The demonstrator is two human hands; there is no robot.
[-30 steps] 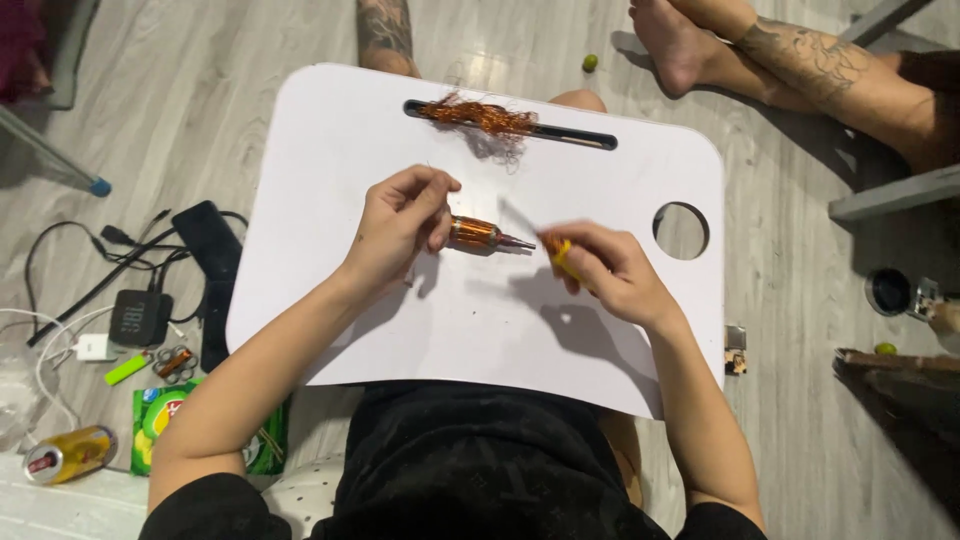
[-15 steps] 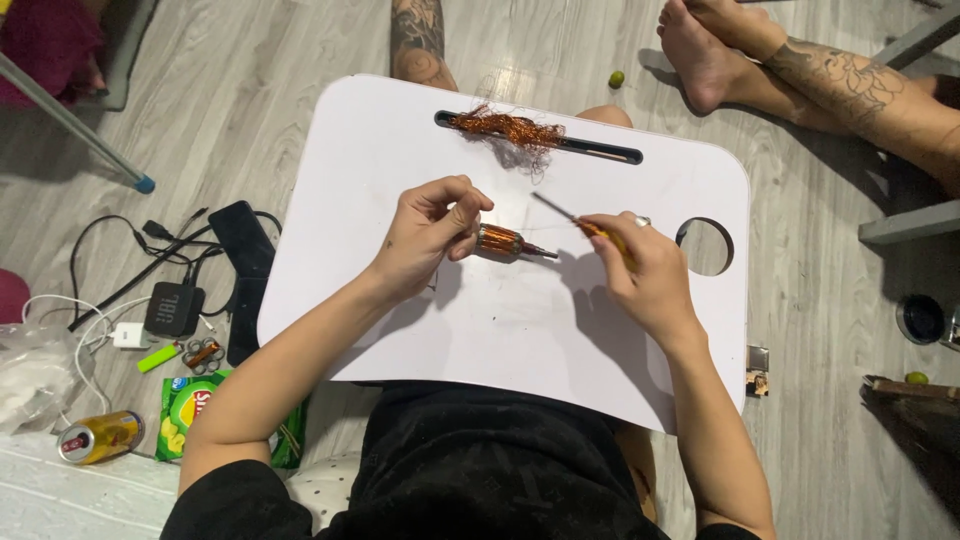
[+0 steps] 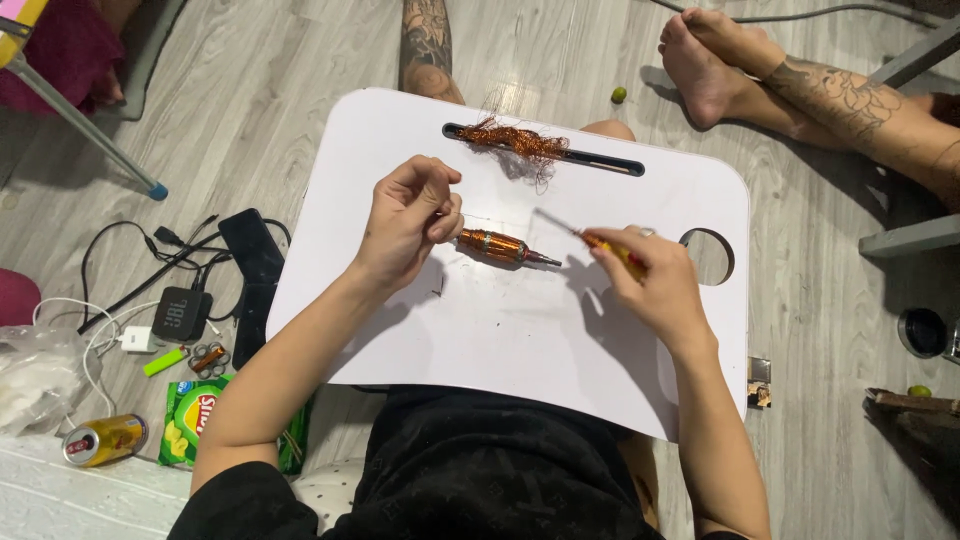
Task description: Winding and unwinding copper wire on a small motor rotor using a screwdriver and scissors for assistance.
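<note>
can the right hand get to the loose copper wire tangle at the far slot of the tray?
Probably yes. The copper wire tangle lies in the open on the white tray, nothing between it and the right hand. But that hand already holds a small screwdriver, so its grip is taken.

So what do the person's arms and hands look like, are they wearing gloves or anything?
No gloves. Both the left hand and the right hand are bare, and both forearms are uncovered. The person wears a black top with short sleeves ending near the shoulders. I can't make out any rings or watch.

head view, looking straight down, close
</note>
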